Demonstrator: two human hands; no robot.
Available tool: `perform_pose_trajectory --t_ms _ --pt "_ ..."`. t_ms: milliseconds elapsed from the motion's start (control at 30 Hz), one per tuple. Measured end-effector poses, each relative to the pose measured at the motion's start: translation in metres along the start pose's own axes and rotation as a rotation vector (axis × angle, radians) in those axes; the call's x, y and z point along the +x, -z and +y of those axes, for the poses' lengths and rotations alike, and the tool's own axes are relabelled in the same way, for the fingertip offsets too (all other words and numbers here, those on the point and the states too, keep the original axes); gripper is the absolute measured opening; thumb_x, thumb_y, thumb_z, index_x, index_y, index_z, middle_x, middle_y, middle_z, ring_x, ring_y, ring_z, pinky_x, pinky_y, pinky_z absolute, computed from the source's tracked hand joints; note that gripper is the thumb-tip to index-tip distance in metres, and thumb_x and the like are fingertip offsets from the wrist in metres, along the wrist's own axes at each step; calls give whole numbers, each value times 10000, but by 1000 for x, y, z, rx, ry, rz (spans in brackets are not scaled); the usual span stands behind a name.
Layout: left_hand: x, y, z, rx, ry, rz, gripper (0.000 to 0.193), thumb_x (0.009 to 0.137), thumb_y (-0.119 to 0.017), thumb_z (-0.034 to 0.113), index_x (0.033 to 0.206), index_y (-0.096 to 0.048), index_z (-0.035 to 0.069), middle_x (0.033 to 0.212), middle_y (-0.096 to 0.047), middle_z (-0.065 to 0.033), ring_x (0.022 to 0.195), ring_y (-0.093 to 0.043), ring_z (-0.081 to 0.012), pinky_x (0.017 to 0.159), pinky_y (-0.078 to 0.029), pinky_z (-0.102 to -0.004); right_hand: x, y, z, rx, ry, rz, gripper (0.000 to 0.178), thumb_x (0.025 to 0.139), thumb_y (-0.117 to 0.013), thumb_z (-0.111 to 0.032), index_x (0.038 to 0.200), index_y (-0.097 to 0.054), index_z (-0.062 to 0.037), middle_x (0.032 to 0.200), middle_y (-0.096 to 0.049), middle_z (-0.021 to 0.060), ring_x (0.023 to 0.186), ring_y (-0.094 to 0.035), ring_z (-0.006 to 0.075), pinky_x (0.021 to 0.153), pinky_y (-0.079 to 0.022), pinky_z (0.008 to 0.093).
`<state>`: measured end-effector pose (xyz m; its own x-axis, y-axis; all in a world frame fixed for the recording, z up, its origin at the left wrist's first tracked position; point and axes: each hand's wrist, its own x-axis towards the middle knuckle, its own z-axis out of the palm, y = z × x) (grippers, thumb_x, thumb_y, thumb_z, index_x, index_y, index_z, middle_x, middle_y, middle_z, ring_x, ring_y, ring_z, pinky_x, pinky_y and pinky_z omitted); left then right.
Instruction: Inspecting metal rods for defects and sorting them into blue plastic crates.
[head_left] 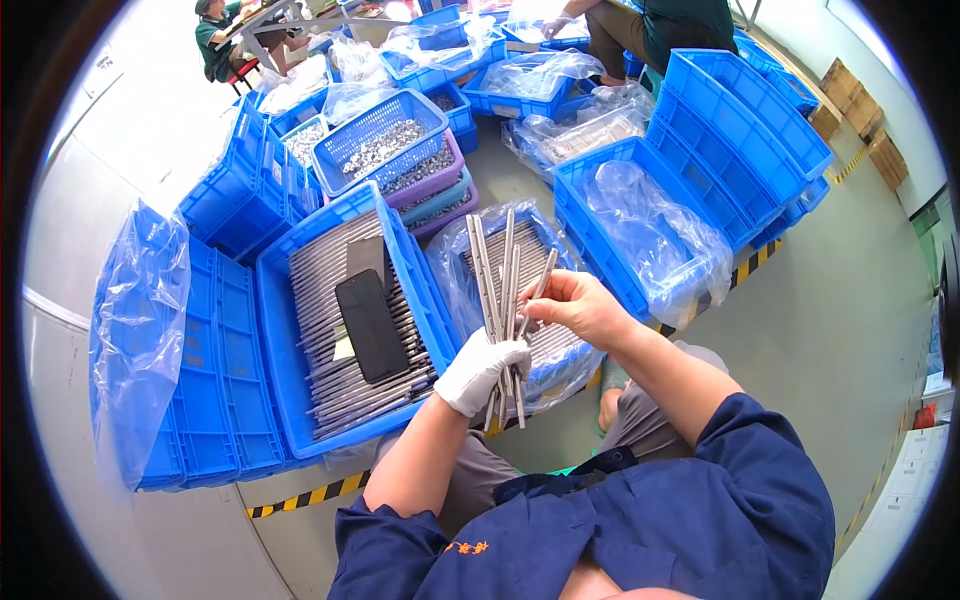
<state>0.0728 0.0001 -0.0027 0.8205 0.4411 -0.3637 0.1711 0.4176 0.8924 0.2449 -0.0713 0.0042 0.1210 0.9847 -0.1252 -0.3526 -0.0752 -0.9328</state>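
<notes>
Looking down in the head view, take the blue rod crate (278, 340) as landmark: the bundle of metal rods (487, 280) stands steeply just beyond its right side, above a plastic-lined tray (445, 255) of more rods. The gloved left hand (480, 372) is closed around the bundle near its lower part, with the upper ends fanned apart. The bare right hand (572, 305), farther from the crate, has thumb and fingers pinched on a single rod (540, 285), which leans away from the others.

To handle that rod well, the left grip should stay firm but not crushing, so no neighbour slips out. The right pinch is best kept light, drawing along the rod's own length rather than levering sideways. Working clear of the phone (371, 325) inside the crate would spare it a knock.
</notes>
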Motion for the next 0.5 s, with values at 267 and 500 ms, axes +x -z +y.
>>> perform_pose_trajectory --t_ms 267,500 --pt "1 4 3 17 -78 79 280 777 -603 180 982 -531 3 681 -532 -30 613 -524 -115 569 -426 -239 5 36 -20 6 176 273 158 829 -635 -143 935 -615 -28 810 -612 16 708 -551 82 654 -454 216" --pt "4 3 -4 -93 -135 94 202 813 -571 151 951 -540 7 675 -525 -30 585 -506 -108 535 -415 -234 5 17 5 133 -19 165 208 835 -627 -173 1004 -603 -54 893 -644 25 791 -583 77 681 -462 213"
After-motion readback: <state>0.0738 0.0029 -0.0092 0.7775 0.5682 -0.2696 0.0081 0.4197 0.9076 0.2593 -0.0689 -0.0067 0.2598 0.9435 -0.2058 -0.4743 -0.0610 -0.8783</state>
